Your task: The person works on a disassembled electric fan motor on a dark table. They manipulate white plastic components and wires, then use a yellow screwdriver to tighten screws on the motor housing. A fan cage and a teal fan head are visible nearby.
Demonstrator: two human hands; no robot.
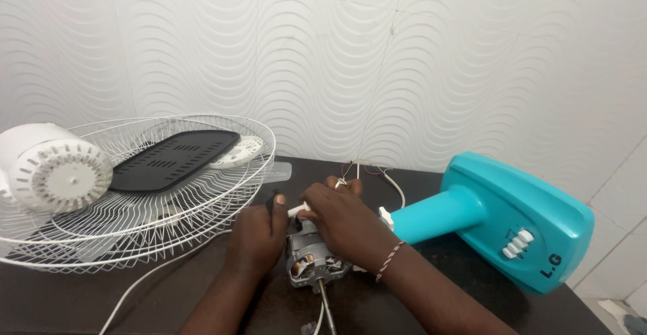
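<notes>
Grey metal shows on the fan motor, which is set on the dark tabletop between both hands; the left hand is closed around a small black tool beside the motor; the right hand is laid over the motor's top, fingers curled on a white part; a teal fan base is joined to the motor on the right; white wire fan guards are piled on the left, with a black vented cover and a white motor cover resting there.
</notes>
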